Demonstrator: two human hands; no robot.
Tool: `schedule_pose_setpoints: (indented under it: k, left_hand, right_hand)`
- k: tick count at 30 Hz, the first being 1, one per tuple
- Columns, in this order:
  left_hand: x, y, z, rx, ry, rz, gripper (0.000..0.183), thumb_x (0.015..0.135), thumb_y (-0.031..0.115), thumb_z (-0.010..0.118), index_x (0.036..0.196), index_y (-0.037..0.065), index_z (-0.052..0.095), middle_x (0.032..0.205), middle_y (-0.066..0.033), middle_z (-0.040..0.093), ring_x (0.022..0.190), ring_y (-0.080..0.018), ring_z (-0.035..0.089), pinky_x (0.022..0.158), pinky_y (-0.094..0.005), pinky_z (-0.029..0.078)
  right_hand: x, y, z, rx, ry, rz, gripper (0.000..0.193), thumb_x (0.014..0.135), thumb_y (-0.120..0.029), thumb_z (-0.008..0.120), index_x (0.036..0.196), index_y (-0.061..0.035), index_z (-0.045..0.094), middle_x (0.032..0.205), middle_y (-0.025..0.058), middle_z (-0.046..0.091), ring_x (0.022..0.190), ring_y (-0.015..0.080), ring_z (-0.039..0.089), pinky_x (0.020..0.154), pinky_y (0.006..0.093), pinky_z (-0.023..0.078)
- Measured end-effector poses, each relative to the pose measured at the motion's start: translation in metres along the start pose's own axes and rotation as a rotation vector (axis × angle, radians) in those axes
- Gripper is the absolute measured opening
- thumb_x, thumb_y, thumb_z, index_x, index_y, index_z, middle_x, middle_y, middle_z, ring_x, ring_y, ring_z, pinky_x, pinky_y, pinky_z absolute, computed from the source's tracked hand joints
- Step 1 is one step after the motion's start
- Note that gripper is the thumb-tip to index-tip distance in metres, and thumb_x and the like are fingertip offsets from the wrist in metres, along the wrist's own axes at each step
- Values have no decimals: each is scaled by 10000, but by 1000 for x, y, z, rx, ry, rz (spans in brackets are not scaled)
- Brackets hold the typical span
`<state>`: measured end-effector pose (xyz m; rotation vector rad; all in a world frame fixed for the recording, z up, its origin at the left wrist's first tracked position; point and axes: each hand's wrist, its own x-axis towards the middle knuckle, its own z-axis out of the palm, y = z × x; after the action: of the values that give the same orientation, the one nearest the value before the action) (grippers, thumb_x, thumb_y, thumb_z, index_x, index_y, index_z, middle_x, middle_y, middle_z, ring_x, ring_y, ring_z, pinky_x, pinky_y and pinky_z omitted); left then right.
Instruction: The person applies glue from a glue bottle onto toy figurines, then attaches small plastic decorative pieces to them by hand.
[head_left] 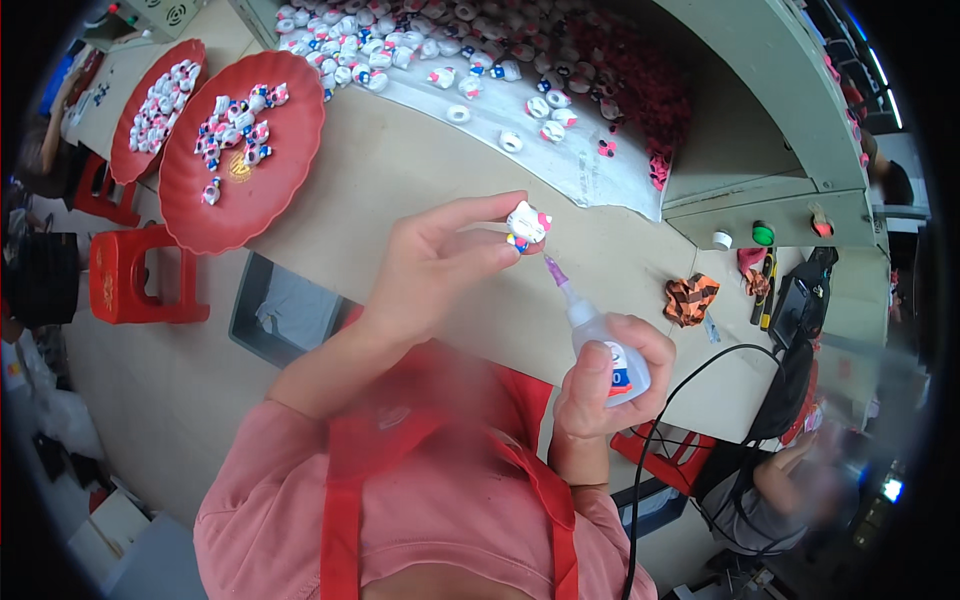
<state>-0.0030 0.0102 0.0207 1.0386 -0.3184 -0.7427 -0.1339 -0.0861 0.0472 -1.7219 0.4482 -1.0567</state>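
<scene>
Between the thumb and fingers of my left hand (440,245) is a small white cat figurine (527,226) with a pink bow and a blue and yellow body. My right hand (612,378) wraps round a translucent squeeze glue bottle (600,335) with a white and blue label. Its purple nozzle tip (556,268) points up at the underside of the figurine, very close to it. Whether the tip touches the figurine I cannot tell. Both hands are above the bench top (470,320).
White heads and small parts lie piled on a white sheet (580,175) at the back. Red plates (290,190) of figurines stand at the left, near a red stool (140,280) and grey bin (265,335). Crumpled brown wrapping (690,300) and a black cable (665,410) are at the right.
</scene>
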Motion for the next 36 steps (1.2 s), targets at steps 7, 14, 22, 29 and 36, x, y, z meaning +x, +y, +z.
schedule_pose_setpoints:
  k: [7, 14, 22, 29, 36]
  left_hand:
    - [-3, -2, 6, -32, -13, -41, 394, 796, -69, 561, 1180, -49, 473, 1057, -149, 589, 994, -245, 593, 872, -323, 460]
    - [-4, -3, 11, -26, 1, -68, 377, 781, -90, 564, 1148, -47, 492, 1054, -151, 588, 961, -239, 603, 862, -322, 465]
    - [-2, -1, 12, -14, 1, -92, 363, 776, -103, 560, 1131, -48, 501, 1060, -157, 582, 968, -245, 601, 851, -331, 472]
    - [0, -3, 5, -85, -11, -90, 385, 786, -57, 573, 1161, -42, 485, 1092, -143, 565, 1013, -274, 583, 861, -325, 470]
    - [1, -4, 6, -180, -44, -194, 411, 787, 14, 608, 1175, -29, 479, 1089, -118, 560, 1031, -282, 571, 887, -322, 465]
  right_hand:
    - [9, 5, -5, -149, -122, -183, 214, 692, 38, 597, 890, 14, 520, 640, 91, 570, 499, 120, 528, 478, 217, 420]
    - [9, 13, -10, -120, -107, -137, 202, 698, 25, 600, 883, 15, 520, 632, 91, 580, 483, 130, 536, 461, 227, 420]
    - [11, 10, -6, -134, -147, -153, 185, 792, -129, 617, 882, 10, 536, 750, 71, 579, 608, 78, 508, 536, 188, 392]
    - [16, 8, -9, -128, -148, -120, 191, 668, 31, 603, 847, 13, 537, 651, 100, 602, 500, 165, 577, 482, 238, 447]
    - [13, 13, -9, -92, -109, -128, 183, 792, -139, 613, 877, 4, 539, 732, 59, 569, 561, 59, 475, 500, 178, 352]
